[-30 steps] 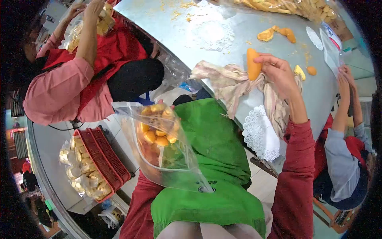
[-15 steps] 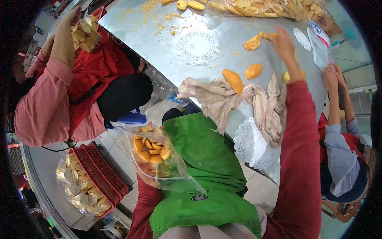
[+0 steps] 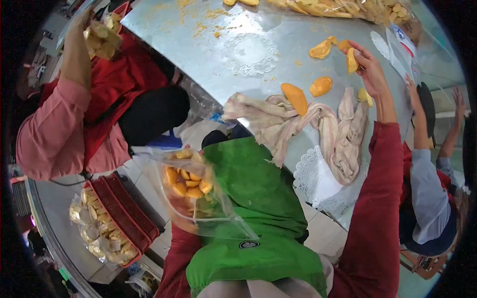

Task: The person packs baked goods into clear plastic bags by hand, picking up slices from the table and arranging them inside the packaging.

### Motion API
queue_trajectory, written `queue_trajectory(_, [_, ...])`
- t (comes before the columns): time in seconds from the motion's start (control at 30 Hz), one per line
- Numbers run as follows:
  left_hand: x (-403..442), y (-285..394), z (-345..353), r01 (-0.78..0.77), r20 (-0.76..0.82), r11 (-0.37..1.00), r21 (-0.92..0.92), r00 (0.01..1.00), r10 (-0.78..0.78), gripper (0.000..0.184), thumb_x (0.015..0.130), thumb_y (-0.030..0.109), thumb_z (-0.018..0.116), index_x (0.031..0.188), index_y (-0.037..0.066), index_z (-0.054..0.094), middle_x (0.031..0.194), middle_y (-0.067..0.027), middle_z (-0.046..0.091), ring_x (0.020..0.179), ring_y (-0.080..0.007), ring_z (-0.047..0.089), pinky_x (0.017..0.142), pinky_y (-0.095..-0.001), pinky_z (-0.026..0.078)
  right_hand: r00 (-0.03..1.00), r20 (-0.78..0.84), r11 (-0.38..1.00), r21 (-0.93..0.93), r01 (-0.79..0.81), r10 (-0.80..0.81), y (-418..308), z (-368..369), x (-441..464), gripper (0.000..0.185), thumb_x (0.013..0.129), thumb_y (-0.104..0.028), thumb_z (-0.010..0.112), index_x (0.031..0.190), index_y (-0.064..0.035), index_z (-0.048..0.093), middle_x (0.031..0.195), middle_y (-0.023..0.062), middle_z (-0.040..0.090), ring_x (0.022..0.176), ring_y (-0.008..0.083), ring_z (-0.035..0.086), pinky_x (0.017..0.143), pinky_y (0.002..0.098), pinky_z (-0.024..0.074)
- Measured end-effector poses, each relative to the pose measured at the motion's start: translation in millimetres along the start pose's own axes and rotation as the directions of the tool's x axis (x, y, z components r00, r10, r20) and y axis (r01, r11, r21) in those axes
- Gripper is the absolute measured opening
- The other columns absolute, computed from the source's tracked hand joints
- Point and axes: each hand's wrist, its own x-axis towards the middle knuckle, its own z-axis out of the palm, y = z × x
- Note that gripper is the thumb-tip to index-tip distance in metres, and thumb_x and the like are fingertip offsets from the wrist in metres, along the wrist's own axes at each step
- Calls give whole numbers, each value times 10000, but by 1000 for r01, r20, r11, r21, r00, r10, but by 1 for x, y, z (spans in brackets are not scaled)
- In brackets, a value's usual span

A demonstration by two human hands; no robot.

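Note:
My right hand [image 3: 371, 72], above the metal table, pinches a curved orange-yellow food piece [image 3: 352, 60] between thumb and fingers. Close to it, a twisted orange piece [image 3: 322, 48] and a rounded one [image 3: 321, 86] lie on the table. A longer, smooth orange piece [image 3: 295, 97] rests on a crumpled beige cloth [image 3: 343, 154]. In front of my green apron, a clear plastic bag [image 3: 213, 218] holds several orange pieces [image 3: 191, 183]. My left hand [image 3: 195, 155] supports this bag from behind; plastic and contents mostly hide its fingers.
White lace doilies [image 3: 314, 175] lie on the metal table [image 3: 194, 59], beside a large bag of yellow pieces [image 3: 328, 9]. At left, a person in pink sleeves [image 3: 52, 131] sits near a red crate [image 3: 121, 213] of packed bags. Another person's grey sleeve [image 3: 430, 193] is at right.
My right hand has drawn back slightly and lifted an orange piece from the table. The bag at my left has stayed nearly still. The person at right has spread their hands apart.

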Motion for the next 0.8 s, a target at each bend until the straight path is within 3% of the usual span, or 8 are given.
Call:
queue_trajectory(0.1, [2, -3, 12, -19, 57, 999, 39, 998, 17, 698, 882, 528, 450, 1413, 110, 276, 1398, -199, 348, 1252, -376, 395, 1011, -604, 319, 991, 128, 981, 194, 13, -38, -20, 33, -22, 335, 930, -175, 507, 1238, -46, 520, 1018, 36, 629, 802, 52, 598, 631, 147, 436])
queue_trajectory(0.3, [5, 1, 3, 68, 9, 997, 37, 998, -68, 778, 816, 502, 594, 1412, 117, 275, 1412, -193, 331, 1205, -393, 441, 919, -558, 450, 987, 162, 980, 195, -47, 15, -52, 90, -70, 378, 919, -147, 540, 1266, -16, 469, 1017, 90, 606, 764, 120, 653, 641, 179, 540])
queue_trajectory(0.43, [5, -3, -11, -61, 11, 984, 170, 998, 60, 755, 823, 545, 558, 1391, 114, 310, 1364, -219, 384, 1141, -391, 495, 894, -538, 474, 959, 282, 903, 407, -141, 23, -57, 98, -86, 368, 910, -130, 549, 1247, -13, 461, 1056, 115, 584, 876, 193, 649, 747, 224, 532])
queue_trajectory(0.5, [11, 2, -32, 30, -21, 992, 119, 999, -28, 687, 845, 541, 513, 1353, 104, 360, 1303, -209, 451, 1070, -378, 539, 849, -520, 498, 938, 347, 824, 527, -207, 13, -55, 102, -96, 351, 888, -97, 571, 1214, -5, 479, 1060, 108, 572, 955, 226, 629, 838, 281, 510])
queue_trajectory(0.57, [14, 5, -45, 80, -57, 992, 100, 996, -74, 604, 877, 520, 449, 1294, 83, 434, 1215, -193, 536, 990, -360, 582, 794, -492, 522, 935, 350, 827, 539, -158, -50, -56, 104, -111, 420, 857, -90, 583, 1246, -12, 444, 1194, 162, 509, 1068, 232, 559, 886, 297, 478])
queue_trajectory(0.67, [15, 6, -41, 84, -51, 987, 135, 996, -77, 562, 906, 474, 371, 1268, 56, 465, 1211, -158, 550, 1072, -328, 556, 903, -489, 462, 924, 364, 845, 525, -100, -117, -85, 116, -151, 530, 766, -58, 616, 1258, 10, 430, 1273, 184, 458, 1187, 220, 460, 956, 311, 416])
queue_trajectory(0.73, [11, 4, -9, 19, -79, 986, 165, 997, -6, 577, 907, 480, 360, 1269, 42, 462, 1212, -154, 550, 1089, -335, 549, 918, -510, 449, 907, 369, 867, 499, -11, -201, -99, 125, -176, 558, 723, -30, 627, 1245, 36, 439, 1197, 169, 514, 1084, 215, 541, 912, 305, 452])
queue_trajectory(0.8, [11, 5, -8, 96, -5, 991, 96, 995, -96, 622, 901, 494, 357, 1296, 19, 431, 1268, -188, 502, 1143, -354, 511, 967, -521, 404, 867, 488, 929, 358, -95, -99, -105, 122, -197, 502, 737, 10, 611, 1218, 51, 472, 1149, 140, 549, 1059, 203, 564, 902, 305, 462])
